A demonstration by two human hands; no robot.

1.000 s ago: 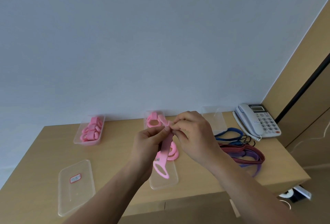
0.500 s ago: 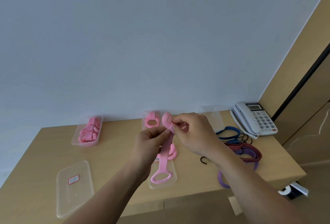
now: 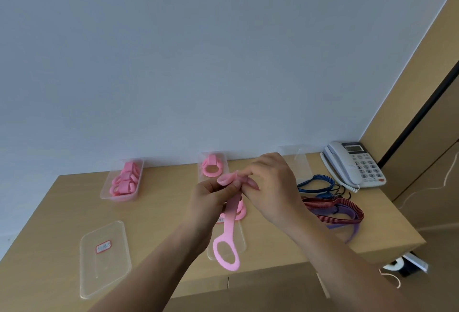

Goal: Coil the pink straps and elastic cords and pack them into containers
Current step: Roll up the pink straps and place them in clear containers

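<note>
Your left hand [image 3: 211, 193] and right hand [image 3: 269, 185] pinch the strap [image 3: 229, 222] top; its length hangs straight down.

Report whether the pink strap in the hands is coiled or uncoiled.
Mostly uncoiled: left hand and right hand pinch a small curl atop the flat pink strap; the rest hangs straight.

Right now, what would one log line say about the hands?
step: coiling | strap: loop hangs down | left hand: pinches top | right hand: pinches rolled end | cords: loose on table
</note>
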